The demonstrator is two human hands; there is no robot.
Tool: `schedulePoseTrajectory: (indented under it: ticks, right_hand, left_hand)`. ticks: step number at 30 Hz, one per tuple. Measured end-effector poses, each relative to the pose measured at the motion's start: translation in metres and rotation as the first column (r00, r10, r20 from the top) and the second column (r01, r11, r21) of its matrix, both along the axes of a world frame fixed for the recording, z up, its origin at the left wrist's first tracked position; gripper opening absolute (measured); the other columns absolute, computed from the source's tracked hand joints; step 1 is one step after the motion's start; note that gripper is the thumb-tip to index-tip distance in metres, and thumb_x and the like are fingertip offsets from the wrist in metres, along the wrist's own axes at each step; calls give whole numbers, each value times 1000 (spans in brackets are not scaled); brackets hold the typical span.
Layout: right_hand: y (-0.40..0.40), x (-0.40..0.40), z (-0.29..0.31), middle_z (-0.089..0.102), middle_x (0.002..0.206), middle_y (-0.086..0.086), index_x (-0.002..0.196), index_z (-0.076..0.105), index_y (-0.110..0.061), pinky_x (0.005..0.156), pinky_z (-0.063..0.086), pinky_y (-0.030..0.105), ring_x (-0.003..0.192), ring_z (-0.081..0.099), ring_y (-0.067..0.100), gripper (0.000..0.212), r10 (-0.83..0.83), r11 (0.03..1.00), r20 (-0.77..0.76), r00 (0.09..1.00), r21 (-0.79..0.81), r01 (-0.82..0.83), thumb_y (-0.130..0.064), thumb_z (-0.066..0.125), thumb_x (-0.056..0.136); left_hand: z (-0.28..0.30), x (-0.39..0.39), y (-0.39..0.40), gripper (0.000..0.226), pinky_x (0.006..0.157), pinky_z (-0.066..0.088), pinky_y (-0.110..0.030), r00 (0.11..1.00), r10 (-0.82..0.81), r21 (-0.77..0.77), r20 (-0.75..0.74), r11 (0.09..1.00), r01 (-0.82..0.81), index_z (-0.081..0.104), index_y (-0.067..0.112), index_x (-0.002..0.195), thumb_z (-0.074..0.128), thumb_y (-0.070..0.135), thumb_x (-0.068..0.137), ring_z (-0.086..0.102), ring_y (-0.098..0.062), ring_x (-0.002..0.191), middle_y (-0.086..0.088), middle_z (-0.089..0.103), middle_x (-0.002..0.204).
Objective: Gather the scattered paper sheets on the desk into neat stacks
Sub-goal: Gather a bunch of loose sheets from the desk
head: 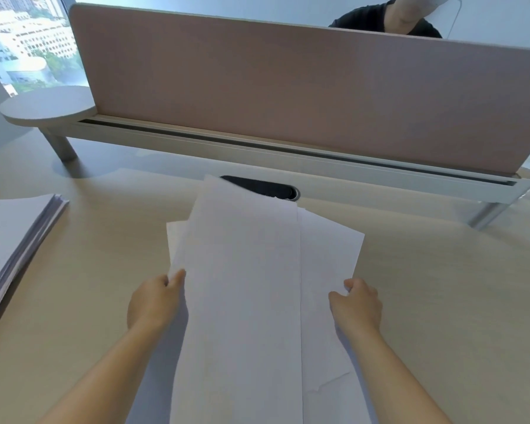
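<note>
Left hand (153, 301) and right hand (357, 302) each grip a side of the fanned loose sheets (245, 286) — best to tap the edges flush on the desk (441, 286) before stacking.

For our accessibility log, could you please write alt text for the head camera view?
Two hands, the left hand and right hand, grip the side edges of a skewed bundle of white paper sheets over a pale desk. A neat paper stack lies at left, before a pink divider panel.

Head camera looks forward and down, seemingly close over the desk (441, 286).
</note>
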State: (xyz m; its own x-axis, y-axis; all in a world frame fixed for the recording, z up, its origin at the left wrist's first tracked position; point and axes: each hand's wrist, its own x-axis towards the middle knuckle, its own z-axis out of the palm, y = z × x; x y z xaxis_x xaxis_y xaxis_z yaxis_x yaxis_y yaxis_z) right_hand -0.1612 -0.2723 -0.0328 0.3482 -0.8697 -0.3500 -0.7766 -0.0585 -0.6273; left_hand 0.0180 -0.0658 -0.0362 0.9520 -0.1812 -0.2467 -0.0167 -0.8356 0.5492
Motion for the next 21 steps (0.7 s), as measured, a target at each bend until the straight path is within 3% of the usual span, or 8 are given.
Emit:
schedulePoseTrajectory:
  ticks: [2, 4, 8, 11, 13, 16, 19, 21]
  right_hand:
    - [5, 0, 4, 37, 141, 13, 136, 39, -7, 107, 29, 34, 131, 34, 32, 52, -2, 1000, -11, 1000, 8, 2, -14, 52, 86]
    - [8, 1, 5, 35, 143, 13, 138, 34, -6, 106, 29, 35, 132, 33, 33, 56, -14, 1000, -6, 1000, 27, 15, -13, 52, 86]
    - [14, 1, 5, 35, 145, 10, 141, 28, -6, 108, 31, 38, 133, 34, 32, 63, 14, 998, -3, 1000, 63, -14, -16, 54, 85]
    - [16, 0, 0, 45, 135, 4, 141, 30, -12, 101, 36, 39, 123, 44, 28, 61, 25, 990, 81, 996, 139, -36, -18, 55, 85]
    - [15, -3, -5, 55, 102, -4, 139, 33, -11, 90, 43, 39, 95, 55, 23, 58, -44, 981, 184, 982, 193, 8, -15, 55, 85]
    - [4, -9, -8, 51, 71, -5, 137, 36, -5, 68, 44, 33, 65, 51, 15, 55, -138, 981, 243, 960, 168, 99, -8, 57, 86]
    - [-4, -6, -6, 52, 58, -1, 94, 64, -3, 58, 37, 26, 58, 51, 18, 13, -71, 993, 210, 975, 111, 49, -2, 53, 86]
    - [-6, 2, -11, 49, 56, 0, 58, 52, -16, 56, 32, 26, 55, 47, 19, 31, -22, 999, 151, 988, 51, 14, -2, 49, 86]
  left_hand:
    - [-1, -7, 2, 39, 76, 45, -36, 998, 31, 73, -52, 997, -27, 54, 8, 69, 46, 38, 92, 54, -35, 93, -19, 60, 90]
    - [2, -17, 0, 32, 96, 38, -43, 992, 94, 108, -84, 991, -84, 58, 6, 95, 52, 37, 88, 42, -37, 115, -18, 47, 121]
    - [8, -27, -7, 59, 105, 32, -44, 984, 86, 4, -154, 996, -86, 41, 0, 129, 63, 30, 84, 33, -37, 129, -20, 37, 136]
    - [2, -23, -8, 63, 99, 41, -42, 981, 52, -116, -189, 990, -75, 41, -9, 127, 68, 23, 80, 45, -38, 122, -21, 48, 128]
    - [2, -21, -6, 53, 83, 44, -36, 970, 76, -169, -231, 979, -116, 43, -10, 119, 66, 21, 82, 53, -37, 112, -11, 53, 109]
    - [-6, -12, -1, 26, 67, 40, -35, 967, 89, -179, -239, 975, -134, 48, 2, 80, 65, 22, 84, 55, -32, 80, -10, 54, 79]
    - [-5, -5, -7, 15, 73, 40, -35, 973, 72, -205, -219, 972, -118, 54, 7, 84, 64, 18, 85, 55, -31, 88, -14, 58, 90]
    - [-7, -1, -13, 38, 86, 41, -35, 972, 77, -206, -221, 971, -124, 53, 0, 119, 62, 15, 86, 54, -33, 109, -17, 57, 118]
